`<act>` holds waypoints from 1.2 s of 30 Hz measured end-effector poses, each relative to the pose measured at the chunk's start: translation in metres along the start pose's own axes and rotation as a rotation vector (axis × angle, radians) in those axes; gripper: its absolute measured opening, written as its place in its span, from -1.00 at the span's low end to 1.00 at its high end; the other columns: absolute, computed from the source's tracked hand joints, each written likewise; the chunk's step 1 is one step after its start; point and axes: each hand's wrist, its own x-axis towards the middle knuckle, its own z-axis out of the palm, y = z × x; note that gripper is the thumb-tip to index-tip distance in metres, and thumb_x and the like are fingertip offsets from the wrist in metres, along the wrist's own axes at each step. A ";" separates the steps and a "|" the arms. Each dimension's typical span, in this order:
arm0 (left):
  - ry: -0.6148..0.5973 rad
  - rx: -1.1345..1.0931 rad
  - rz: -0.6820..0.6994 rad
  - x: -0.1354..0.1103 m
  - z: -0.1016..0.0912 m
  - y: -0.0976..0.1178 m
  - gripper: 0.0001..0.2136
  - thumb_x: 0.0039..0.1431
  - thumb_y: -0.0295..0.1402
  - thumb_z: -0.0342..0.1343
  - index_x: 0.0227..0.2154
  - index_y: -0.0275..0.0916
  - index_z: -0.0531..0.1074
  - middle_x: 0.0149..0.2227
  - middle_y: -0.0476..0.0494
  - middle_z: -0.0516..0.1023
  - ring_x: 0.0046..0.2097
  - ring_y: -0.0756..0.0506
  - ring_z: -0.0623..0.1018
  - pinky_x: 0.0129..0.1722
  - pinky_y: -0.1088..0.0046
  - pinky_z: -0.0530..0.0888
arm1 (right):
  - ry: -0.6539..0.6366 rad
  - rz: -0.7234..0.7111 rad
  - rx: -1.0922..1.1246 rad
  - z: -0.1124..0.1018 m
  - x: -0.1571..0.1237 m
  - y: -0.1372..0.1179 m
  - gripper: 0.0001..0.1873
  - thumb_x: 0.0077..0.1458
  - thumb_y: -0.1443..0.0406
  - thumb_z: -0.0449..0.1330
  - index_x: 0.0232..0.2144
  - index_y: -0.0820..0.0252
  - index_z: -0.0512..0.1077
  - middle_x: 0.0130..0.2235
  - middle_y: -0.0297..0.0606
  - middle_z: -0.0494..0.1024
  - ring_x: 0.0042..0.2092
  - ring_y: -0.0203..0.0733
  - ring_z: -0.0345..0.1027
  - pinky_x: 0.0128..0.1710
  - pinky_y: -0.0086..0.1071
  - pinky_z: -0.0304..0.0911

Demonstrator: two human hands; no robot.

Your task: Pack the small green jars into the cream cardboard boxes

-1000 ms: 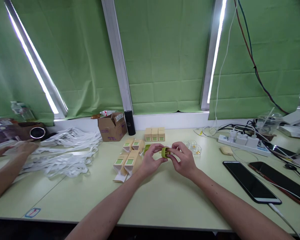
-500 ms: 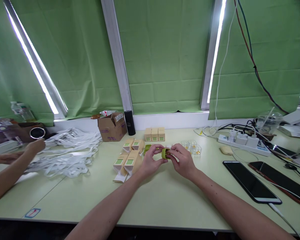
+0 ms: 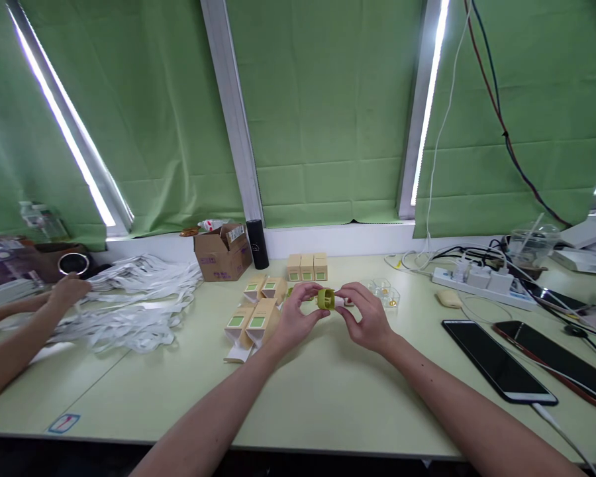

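Green ring (image 3: 326, 299), now turned, between fingers (image 3: 305, 291)

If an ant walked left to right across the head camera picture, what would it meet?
White straps, cardboard box, black cylinder, wearer's left hand, green piece, wearer's right hand, white power strip.

Center: green piece (image 3: 326, 299) partly covered by left hand (image 3: 300, 313); white bit (image 3: 340, 301) pinched in right hand (image 3: 367, 318) too small to identify. Second green piece (image 3: 290, 291) mostly hidden behind left hand. Right of center, clear containers (image 3: 391, 298) partly blocked by right hand, contents too small to tell. Box labels (image 3: 258, 322) unreadable. Co-worker's arms (image 3: 22, 348) cut by left edge. Lower right: brown-cased phone (image 3: 561, 354) clipped by right edge.
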 end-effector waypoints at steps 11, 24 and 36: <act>-0.024 0.028 0.068 -0.004 0.001 0.004 -0.57 0.06 -0.33 0.45 0.00 -0.08 0.51 0.05 -0.16 0.43 0.07 -0.16 0.55 0.18 0.13 0.51 | -0.067 0.077 0.129 0.008 -0.003 -0.004 -0.47 0.25 0.40 0.17 0.23 0.02 0.30 0.09 -0.03 0.48 0.00 0.01 0.48 -0.14 -0.11 0.58; -0.025 0.176 -0.050 -0.001 -0.002 0.011 -0.83 0.30 -0.26 0.15 -0.40 -0.16 0.49 -0.41 -0.05 0.52 -0.23 -0.12 0.48 -0.18 0.33 0.40 | 0.012 0.165 0.196 0.013 -0.005 -0.001 -0.56 0.17 0.42 0.23 0.08 0.05 0.36 0.03 -0.09 0.49 -0.07 -0.03 0.48 -0.10 -0.07 0.57; -0.049 0.148 -0.060 -0.002 0.002 0.010 -0.78 0.30 -0.26 0.10 -0.46 -0.18 0.43 -0.43 -0.03 0.46 -0.25 -0.10 0.45 -0.17 0.35 0.39 | -0.015 0.161 0.197 0.015 -0.007 -0.001 -0.57 0.18 0.42 0.22 0.08 0.04 0.36 0.03 -0.10 0.50 -0.04 -0.01 0.47 -0.08 -0.06 0.55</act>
